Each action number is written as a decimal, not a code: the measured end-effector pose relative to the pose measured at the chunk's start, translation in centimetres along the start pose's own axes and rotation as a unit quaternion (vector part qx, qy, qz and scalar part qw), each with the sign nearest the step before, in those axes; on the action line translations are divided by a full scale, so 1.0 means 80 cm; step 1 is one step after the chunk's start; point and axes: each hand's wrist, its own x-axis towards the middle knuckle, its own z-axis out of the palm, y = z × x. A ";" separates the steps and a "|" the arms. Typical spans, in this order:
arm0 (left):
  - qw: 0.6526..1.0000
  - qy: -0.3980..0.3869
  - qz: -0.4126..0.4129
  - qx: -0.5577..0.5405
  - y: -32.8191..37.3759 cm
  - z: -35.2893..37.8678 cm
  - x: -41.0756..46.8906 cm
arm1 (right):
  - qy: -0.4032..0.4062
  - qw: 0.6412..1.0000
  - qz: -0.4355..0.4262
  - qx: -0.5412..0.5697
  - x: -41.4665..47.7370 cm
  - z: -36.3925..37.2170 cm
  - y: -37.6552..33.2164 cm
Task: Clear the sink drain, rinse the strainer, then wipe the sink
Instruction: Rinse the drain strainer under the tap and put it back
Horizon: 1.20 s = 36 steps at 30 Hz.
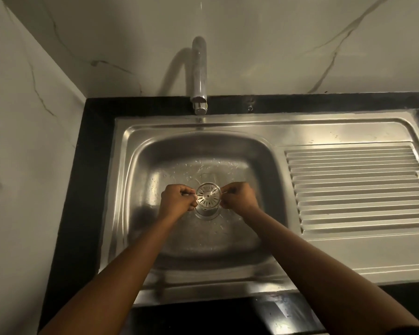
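A round metal strainer (208, 195) with radial slots is held just above the drain opening (207, 213) in the middle of the steel sink basin (155, 165). My left hand (178, 198) pinches the strainer's left rim and my right hand (237, 197) pinches its right rim. Both hands are curled into near fists around thin wire-like parts at the rim. The basin floor around the drain is wet with droplets.
A chrome tap (199, 76) arches from the back wall, its spout over the sink's rear rim; no water runs from it. A ribbed drainboard (353, 187) lies to the right. Black countertop (82, 189) frames the sink, with marble-look walls behind and to the left.
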 end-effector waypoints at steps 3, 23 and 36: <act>0.999 0.006 -0.031 0.011 -0.016 0.013 0.012 | 0.011 0.999 0.018 -0.036 0.014 0.015 0.012; 0.993 0.037 -0.098 0.061 -0.063 0.059 0.051 | 0.053 0.987 0.029 -0.149 0.060 0.068 0.055; 0.993 0.054 -0.056 0.087 -0.053 0.043 0.033 | 0.020 0.986 -0.043 -0.162 0.030 0.051 0.034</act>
